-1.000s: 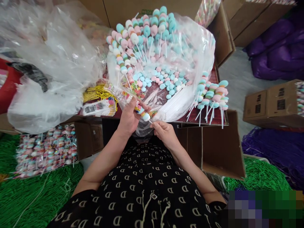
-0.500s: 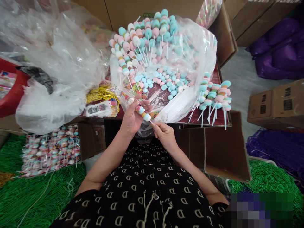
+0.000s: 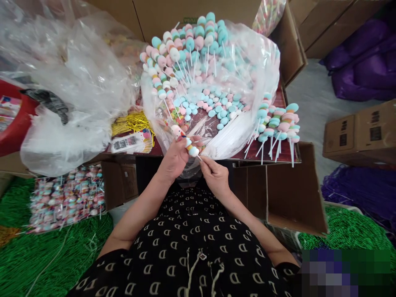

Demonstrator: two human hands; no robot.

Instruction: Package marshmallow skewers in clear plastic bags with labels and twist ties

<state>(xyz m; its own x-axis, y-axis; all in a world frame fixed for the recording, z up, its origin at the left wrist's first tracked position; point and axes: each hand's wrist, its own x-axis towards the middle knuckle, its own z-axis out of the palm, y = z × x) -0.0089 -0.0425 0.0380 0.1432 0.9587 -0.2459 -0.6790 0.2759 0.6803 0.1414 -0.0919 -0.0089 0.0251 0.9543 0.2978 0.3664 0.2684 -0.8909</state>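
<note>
A marshmallow skewer (image 3: 193, 151) of pink, white and blue pieces lies slanted between my hands, above the table's front edge. My left hand (image 3: 175, 163) is closed round its middle, with fingers partly behind it. Printed colours show on the skewer's upper part, perhaps a clear wrapper; I cannot make out its edges. My right hand (image 3: 215, 175) pinches the white stick at the lower end. Just beyond my hands, loose blue, pink and white candies (image 3: 221, 109) lie in an open plastic bag (image 3: 266, 57). A bundle of white sticks (image 3: 227, 134) lies beside them.
Finished skewers (image 3: 188, 41) are heaped at the back, and more skewers (image 3: 278, 119) sit at the right table corner. Yellow twist ties (image 3: 131, 123) and printed cards (image 3: 133, 142) lie left. An open carton (image 3: 293, 189) stands below right; packed skewers (image 3: 68, 198) are low left.
My left hand's fingers have closed more round the skewer. The clear wrapper that stretched up and left past the skewer's top no longer shows there. My right hand keeps its pinch on the stick.
</note>
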